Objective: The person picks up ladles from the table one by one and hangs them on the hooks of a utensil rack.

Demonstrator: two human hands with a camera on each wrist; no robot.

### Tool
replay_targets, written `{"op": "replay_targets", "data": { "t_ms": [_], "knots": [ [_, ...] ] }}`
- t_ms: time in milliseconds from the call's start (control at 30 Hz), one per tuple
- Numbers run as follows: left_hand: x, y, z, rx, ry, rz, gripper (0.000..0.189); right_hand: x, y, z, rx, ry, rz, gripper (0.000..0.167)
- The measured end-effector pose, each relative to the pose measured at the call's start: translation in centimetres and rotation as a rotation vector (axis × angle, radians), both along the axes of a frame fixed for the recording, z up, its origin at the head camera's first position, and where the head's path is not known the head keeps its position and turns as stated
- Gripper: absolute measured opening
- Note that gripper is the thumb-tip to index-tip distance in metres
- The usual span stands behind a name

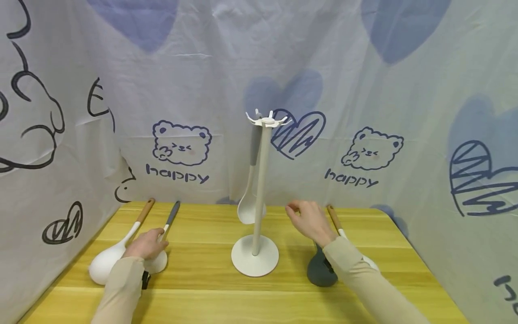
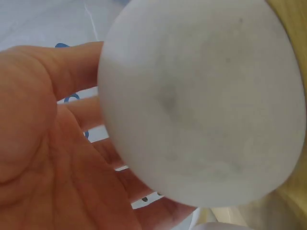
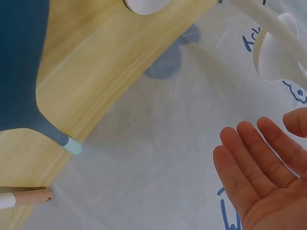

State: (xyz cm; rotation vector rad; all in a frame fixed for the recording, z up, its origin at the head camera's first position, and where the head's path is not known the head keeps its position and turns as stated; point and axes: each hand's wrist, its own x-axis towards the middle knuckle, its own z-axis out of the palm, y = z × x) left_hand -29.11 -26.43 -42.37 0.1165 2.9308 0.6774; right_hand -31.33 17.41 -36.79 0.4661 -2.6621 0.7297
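Observation:
On the left side of the table, my left hand (image 1: 146, 244) is over the neck of a white ladle with a grey handle (image 1: 173, 213). A smooth white bowl (image 2: 201, 100) fills much of the left wrist view and hides those fingertips, so whether they pinch the neck does not show. My right hand (image 1: 309, 219) is raised above the table, right of a white rack (image 1: 261, 193), its fingers loosely bent and holding nothing. Below the right wrist lies a dark blue-grey ladle (image 1: 321, 272). Another white ladle (image 1: 247, 207) with a grey handle hangs from the rack.
Left of my left hand lies a large white ladle (image 1: 106, 265) with a wooden handle. A white utensil with a wooden handle (image 1: 333, 218) lies on the right, partly covered by my forearm. The rack's round base (image 1: 243, 265) stands mid-table. A printed cloth (image 1: 226, 67) surrounds the table.

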Motion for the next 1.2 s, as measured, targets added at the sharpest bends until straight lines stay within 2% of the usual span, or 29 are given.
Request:
{"op": "replay_targets", "data": {
  "t_ms": [367, 733, 1000, 1200],
  "knots": [
    [0.0, 0.4, 0.1, -0.017, 0.049, -0.017, 0.044, 0.1, 0.0, -0.3, 0.001, -0.001, 0.0, 0.025],
    [0.0, 0.1, 0.1, 0.044, 0.058, 0.058, 0.044, 0.0, 0.2, 0.4, -0.006, 0.005, 0.012, 0.024],
    [0.3, -0.2, 0.7, 0.054, 0.071, 0.122, 0.049, 0.3, -0.1, 0.1, 0.002, -0.01, 0.006, 0.025],
    [0.3, -0.1, 1.1, 0.095, 0.111, 0.147, 0.026, 0.3, -0.1, 0.1, 0.002, -0.004, -0.005, 0.024]
  ]
}}
